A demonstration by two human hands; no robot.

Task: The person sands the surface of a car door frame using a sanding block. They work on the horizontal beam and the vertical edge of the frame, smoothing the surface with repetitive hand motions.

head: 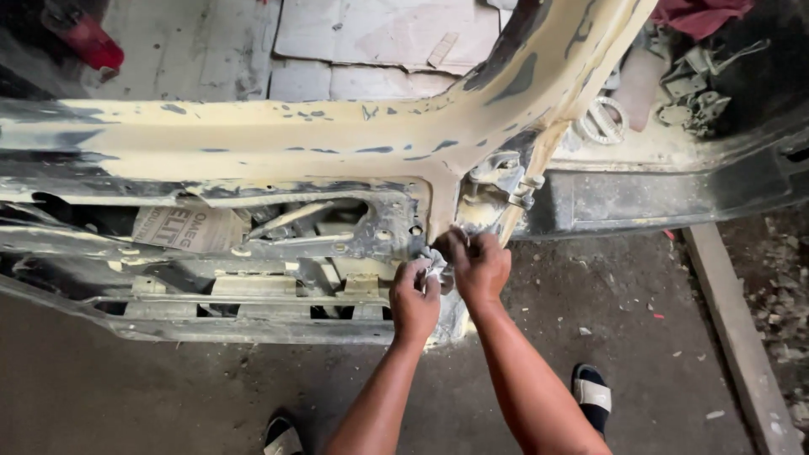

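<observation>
- Crumpled grey sanding sheet [437, 268], held between both hands at the foot of the car-body pillar [438, 198]; looks thin, limp and light, likely gritty enough not to slip. Best gripped folded, by its edges.
- Left hand [413, 302] closed in a fist on the sheet's lower part.
- Right hand [480, 265] curled over its top, fingertips pressing toward the pillar.
- Pillar: rigid metal, coated in yellowish filler with dark patches.
- Door hinge [510, 181] just beside; dusty concrete floor [632, 337] below.
</observation>
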